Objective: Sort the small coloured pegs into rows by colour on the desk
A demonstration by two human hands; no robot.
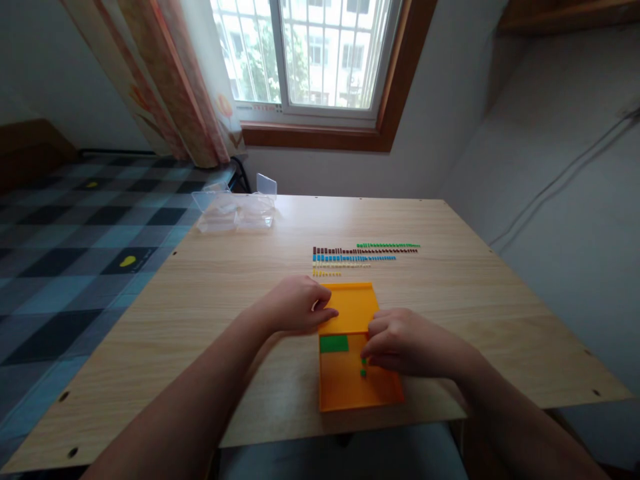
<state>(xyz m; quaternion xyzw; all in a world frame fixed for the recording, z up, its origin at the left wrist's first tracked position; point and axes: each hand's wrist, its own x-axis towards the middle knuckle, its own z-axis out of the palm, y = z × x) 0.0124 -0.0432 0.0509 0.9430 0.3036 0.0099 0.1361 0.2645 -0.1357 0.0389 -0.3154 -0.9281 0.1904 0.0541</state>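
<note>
An orange box [345, 393] lies on the table in front of me, a paler yellow-orange panel [353, 307] joining its far side. My left hand [299, 303] is curled at that panel's left edge, thumb over the rim. Inside the box, a flat green rectangle [333, 343] fills the far left corner. My right hand [403, 341] reaches over the right side, its fingers pinched on a small green block [364, 361]. Just below them sits another small green block [363, 373] on the box floor. The right fingertips are partly hidden.
Beyond the box, rows of tiny pieces lie sorted by colour: green [387, 245], dark brown [365, 251], blue [353, 258], cream and yellow [327, 274]. Clear plastic containers [237, 217] stand at the table's far left corner. A checked bed [125, 220] adjoins the left side.
</note>
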